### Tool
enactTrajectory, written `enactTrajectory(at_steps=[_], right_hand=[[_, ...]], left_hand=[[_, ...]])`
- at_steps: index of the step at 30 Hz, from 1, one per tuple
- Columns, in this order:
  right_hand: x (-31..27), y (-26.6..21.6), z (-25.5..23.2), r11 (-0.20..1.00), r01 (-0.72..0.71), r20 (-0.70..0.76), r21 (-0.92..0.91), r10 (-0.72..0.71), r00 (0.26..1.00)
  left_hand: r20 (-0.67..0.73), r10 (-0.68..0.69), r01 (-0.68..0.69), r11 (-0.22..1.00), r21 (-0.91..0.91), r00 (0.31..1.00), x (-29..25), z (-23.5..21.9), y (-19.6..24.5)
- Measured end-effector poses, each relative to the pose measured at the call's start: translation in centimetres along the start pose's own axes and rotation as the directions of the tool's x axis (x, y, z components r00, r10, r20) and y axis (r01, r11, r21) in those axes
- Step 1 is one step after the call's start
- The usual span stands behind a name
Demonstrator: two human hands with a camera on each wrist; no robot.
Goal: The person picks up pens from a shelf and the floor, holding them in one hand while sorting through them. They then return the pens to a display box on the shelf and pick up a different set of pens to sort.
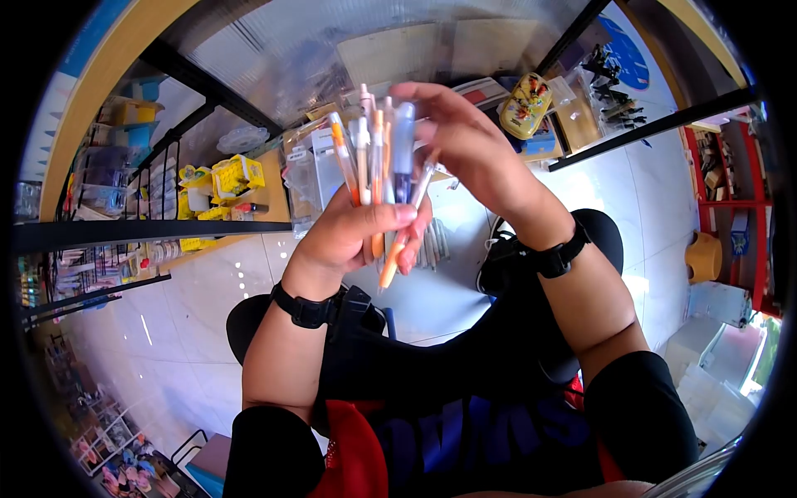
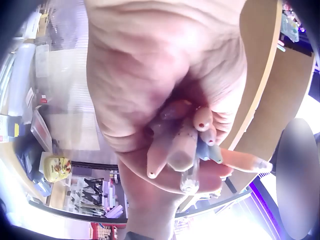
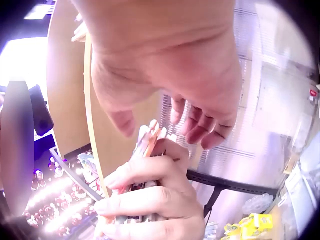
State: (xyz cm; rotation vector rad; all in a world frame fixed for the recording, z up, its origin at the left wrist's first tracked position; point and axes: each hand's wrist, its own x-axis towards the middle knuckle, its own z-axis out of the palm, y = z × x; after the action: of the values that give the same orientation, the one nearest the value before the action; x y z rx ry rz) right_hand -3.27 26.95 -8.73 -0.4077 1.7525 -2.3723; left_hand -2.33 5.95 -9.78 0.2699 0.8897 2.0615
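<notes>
In the head view my left hand [image 1: 336, 232] grips a bunch of several pens, mostly upright. Among them are an orange-and-white pen [image 1: 342, 149] and a thicker pen with a translucent bluish barrel [image 1: 404, 137]. One pen with an orange end [image 1: 389, 267] slants across the others, its lower end poking out below the fist. Seen from the left wrist, pen ends [image 2: 181, 152] stick out beneath the curled fingers. My right hand [image 1: 486, 158] is beside the pens' upper ends; the right wrist view shows its fingers [image 3: 196, 131] loosely bent with nothing between them.
Yellow baskets [image 1: 237, 176] stand on the shelf at left. A yellow decorated case [image 1: 525, 106] lies at the back right, near black pens or clips [image 1: 613, 91]. A black shelf bar [image 1: 158, 232] runs along the left. Red shelving [image 1: 735, 202] stands far right.
</notes>
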Motion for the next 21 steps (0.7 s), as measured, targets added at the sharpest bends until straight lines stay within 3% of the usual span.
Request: enactTrajectory(at_steps=[2, 4, 6, 8, 11, 16, 20, 21], right_hand=[[0.1, -0.7, 0.7, 0.941, -0.194, -0.032, 0.276, 0.21, 0.977], [0.2, -1.1, 0.7, 0.883, -0.293, 0.14, 0.368, 0.259, 0.956], [0.2, -1.0, 0.2, 0.854, -0.336, 0.191, 0.396, 0.281, 0.94], [0.1, -0.4, -0.3, 0.927, -0.267, 0.138, 0.265, 0.238, 0.961], [-0.2, -1.4, -0.1, 0.911, -0.293, 0.105, 0.289, 0.274, 0.956], [-0.2, -1.6, 0.1, 0.91, -0.255, 0.051, 0.328, 0.253, 0.966], [0.4, -1.2, -1.3, 0.914, -0.011, -0.037, 0.405, 0.028, 0.999], [0.6, -1.2, -1.5, 0.899, 0.038, -0.126, 0.435, 0.019, 0.992]], left_hand=[[0.074, -0.072, 0.067, 0.995, 0.074, 0.995, 0.1, 0.7, -0.1], [0.061, -0.097, 0.093, 0.993, 0.067, 0.993, 0.1, 1.1, -0.1], [0.094, -0.176, 0.162, 0.976, 0.146, 0.98, -0.1, 1.0, -0.1], [0.064, -0.199, 0.185, 0.967, 0.176, 0.978, -0.4, 1.7, 0.3], [0.039, -0.26, 0.243, 0.938, 0.245, 0.965, -0.6, 1.0, 0.5], [0.024, -0.236, 0.224, 0.945, 0.238, 0.972, -0.1, 2.3, 0.7], [-0.01, -0.264, 0.256, 0.922, 0.291, 0.964, 0.1, 2.3, 0.4], [0.024, -0.27, 0.251, 0.924, 0.289, 0.963, 0.3, 1.8, 0.3]])
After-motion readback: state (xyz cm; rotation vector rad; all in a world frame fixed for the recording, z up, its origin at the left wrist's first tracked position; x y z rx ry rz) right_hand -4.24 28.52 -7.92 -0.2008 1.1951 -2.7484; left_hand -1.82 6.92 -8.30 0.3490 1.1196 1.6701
